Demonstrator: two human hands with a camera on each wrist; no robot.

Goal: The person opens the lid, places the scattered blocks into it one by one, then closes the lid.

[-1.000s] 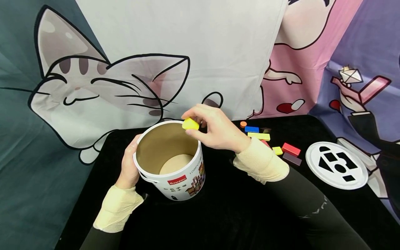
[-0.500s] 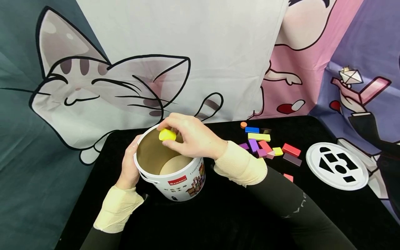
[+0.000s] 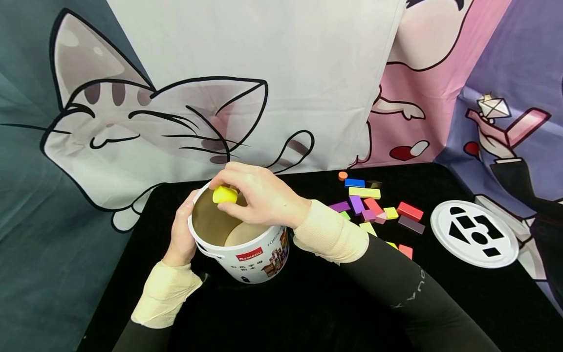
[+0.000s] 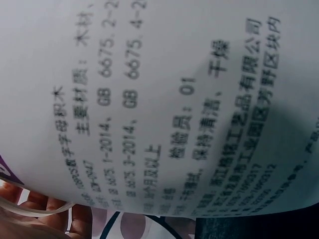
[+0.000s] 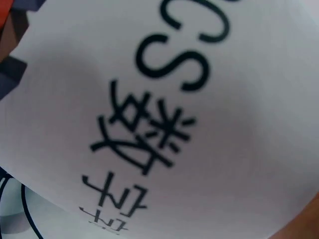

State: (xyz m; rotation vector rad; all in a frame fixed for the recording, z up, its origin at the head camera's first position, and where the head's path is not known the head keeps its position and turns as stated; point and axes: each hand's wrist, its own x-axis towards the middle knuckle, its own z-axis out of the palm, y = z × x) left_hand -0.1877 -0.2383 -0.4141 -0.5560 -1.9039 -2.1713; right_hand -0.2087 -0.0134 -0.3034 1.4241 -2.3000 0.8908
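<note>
A white bucket (image 3: 252, 266) with printed letters and block pictures stands on the black table, tilted slightly in the head view. My left hand (image 3: 181, 232) grips its left side near the rim; the left wrist view shows curled fingers (image 4: 37, 201) beside the thin handle (image 4: 30, 211). Above the bucket's mouth, thumb and fingers of my right hand (image 3: 255, 193) pinch a small yellow block (image 3: 225, 194). The pale bucket bottom (image 3: 246, 233) shows below it. Printed bucket wall fills most of both wrist views.
Several coloured wooden blocks lie to the right, among them a red block (image 3: 410, 210), a blue block (image 3: 354, 183) and a long yellow block (image 3: 364, 192). A white lid (image 3: 444, 244) with shape cut-outs lies farther right. Cartoon cloth (image 3: 325, 88) hangs behind the table.
My right hand has moved left with the yellow block, from the bucket's far right rim to over its mouth, uncovering more blocks on the table. The left hand and bucket have stayed put.
</note>
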